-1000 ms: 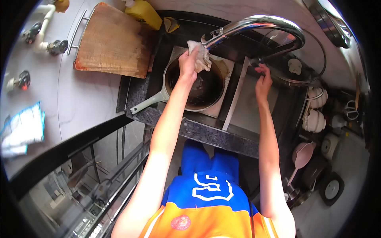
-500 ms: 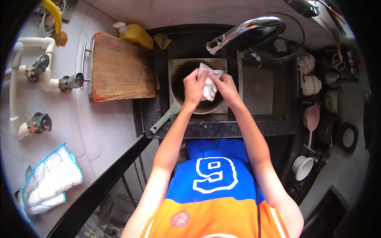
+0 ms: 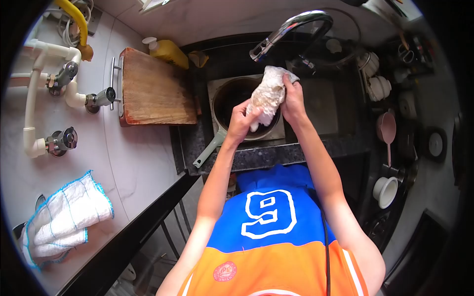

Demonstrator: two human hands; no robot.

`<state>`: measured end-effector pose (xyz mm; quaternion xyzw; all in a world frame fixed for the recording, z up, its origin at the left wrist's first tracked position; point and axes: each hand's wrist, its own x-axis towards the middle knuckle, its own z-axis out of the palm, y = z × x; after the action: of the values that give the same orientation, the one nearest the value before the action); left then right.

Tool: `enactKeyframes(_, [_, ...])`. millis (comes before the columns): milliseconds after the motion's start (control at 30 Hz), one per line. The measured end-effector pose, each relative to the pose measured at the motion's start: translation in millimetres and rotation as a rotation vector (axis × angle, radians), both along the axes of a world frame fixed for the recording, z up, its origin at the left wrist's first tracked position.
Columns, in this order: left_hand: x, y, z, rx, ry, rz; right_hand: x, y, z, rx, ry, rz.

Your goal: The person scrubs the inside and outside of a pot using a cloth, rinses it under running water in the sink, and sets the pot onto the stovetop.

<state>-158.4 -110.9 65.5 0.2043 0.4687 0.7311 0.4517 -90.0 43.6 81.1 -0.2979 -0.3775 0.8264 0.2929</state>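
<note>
A crumpled white cloth (image 3: 268,96) with brownish stains is stretched between my two hands, above the sink. My left hand (image 3: 241,121) grips its lower left end, with thumb and fingers closed on it. At the upper right end, my right hand (image 3: 293,100) is closed on the cloth too. Below them a dark-bottomed pan (image 3: 223,106) sits in the left sink basin. Its pale grey-green handle (image 3: 210,149) sticks out over the front edge toward the lower left. The cloth covers part of the pan's right side.
A chrome faucet (image 3: 291,27) arches behind my hands. The right basin (image 3: 323,108) lies beside the pan. To the left are a wooden cutting board (image 3: 157,91), a yellow pump bottle (image 3: 169,53), valves and a blue-edged towel (image 3: 69,214). Bowls and a pink ladle (image 3: 386,129) are at right.
The cloth went from bunched between both hands to spread out longer. My right hand moved right and slightly up; my left hand lowered slightly. The camera view shifted a little.
</note>
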Motion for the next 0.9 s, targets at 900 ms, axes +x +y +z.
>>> enactKeyframes(900, [2.9, 25.4, -30.0, 0.144, -0.289, 0.194, 37.6, 7.9, -13.6, -0.516, -0.093, 0.750])
